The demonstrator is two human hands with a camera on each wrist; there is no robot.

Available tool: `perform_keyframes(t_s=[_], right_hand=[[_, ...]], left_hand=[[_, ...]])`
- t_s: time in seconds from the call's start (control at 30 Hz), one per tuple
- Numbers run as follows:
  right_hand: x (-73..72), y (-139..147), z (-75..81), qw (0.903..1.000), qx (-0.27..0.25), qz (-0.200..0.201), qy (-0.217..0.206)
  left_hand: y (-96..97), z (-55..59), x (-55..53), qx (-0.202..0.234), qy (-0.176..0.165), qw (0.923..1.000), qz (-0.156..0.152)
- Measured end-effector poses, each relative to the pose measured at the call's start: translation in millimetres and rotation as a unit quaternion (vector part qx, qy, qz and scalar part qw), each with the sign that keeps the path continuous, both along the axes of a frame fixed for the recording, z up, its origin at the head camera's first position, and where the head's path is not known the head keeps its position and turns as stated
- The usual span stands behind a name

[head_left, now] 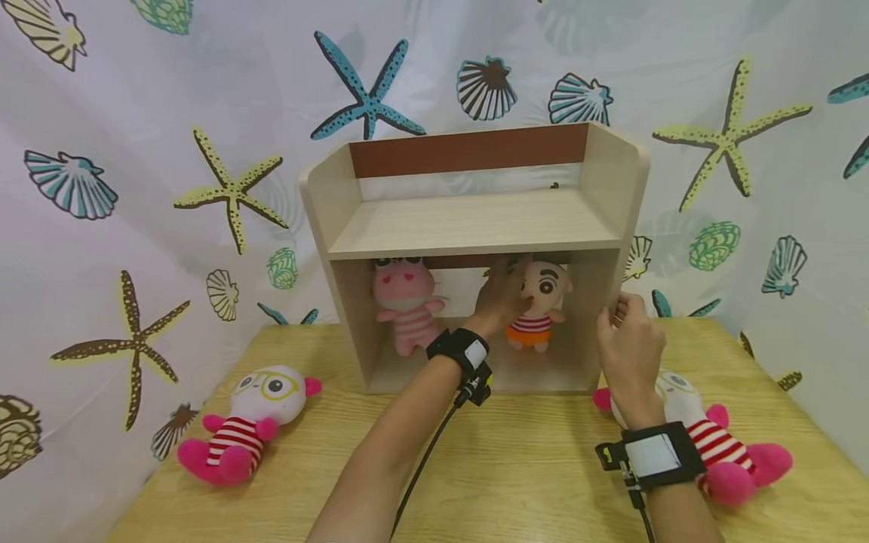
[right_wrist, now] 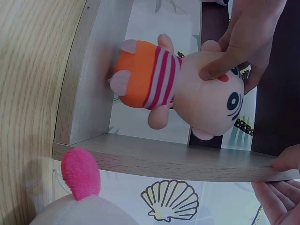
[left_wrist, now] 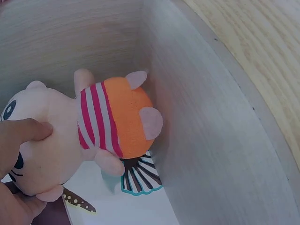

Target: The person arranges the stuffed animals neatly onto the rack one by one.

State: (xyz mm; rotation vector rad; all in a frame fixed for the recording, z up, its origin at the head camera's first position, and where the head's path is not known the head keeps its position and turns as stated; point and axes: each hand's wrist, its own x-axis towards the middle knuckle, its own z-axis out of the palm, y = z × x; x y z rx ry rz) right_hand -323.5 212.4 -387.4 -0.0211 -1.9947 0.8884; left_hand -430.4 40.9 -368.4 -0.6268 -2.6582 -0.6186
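Observation:
A plush doll (head_left: 532, 326) with thick dark brows, a striped top and orange shorts is in the shelf's lower compartment, near the right side panel. My left hand (head_left: 501, 296) grips it by the head, thumb pressed on the face (left_wrist: 47, 154); the other fingers are partly hidden behind the head. With thumb inside and fingers outside, my right hand (right_wrist: 283, 187) pinches the front edge of the right side panel (right_wrist: 178, 169) of the small wooden shelf (head_left: 475, 226). A pink plush toy (head_left: 407, 302) with heart cheeks leans at the compartment's left.
On the wooden table (head_left: 462, 467), a white-and-pink plush toy with yellow glasses (head_left: 254, 422) lies left of the shelf. A similar plush toy (head_left: 720, 445) lies at the right, partly behind my right forearm. A curtain (head_left: 434, 75) with starfish and shells hangs behind.

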Motion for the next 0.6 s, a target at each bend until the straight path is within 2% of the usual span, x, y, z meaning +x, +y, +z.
perform_keyframes(t_s=[0.2, 0.4, 0.6], right_hand=[[0.2, 0.4, 1.1, 1.0000, -0.002, 0.001, -0.005], [-0.2, 0.9, 1.9, 1.0000, -0.002, -0.002, -0.007], [1.0, -0.3, 1.8, 0.9999, -0.004, 0.000, -0.011]], left_hand=[[2.1, -5.2, -3.5, -0.012, 0.003, 0.9999, 0.003], [3.9, -8.6, -9.7, -0.001, 0.014, 0.9999, -0.003], [6.5, -10.2, -15.3, -0.001, 0.000, 1.0000, -0.004]])
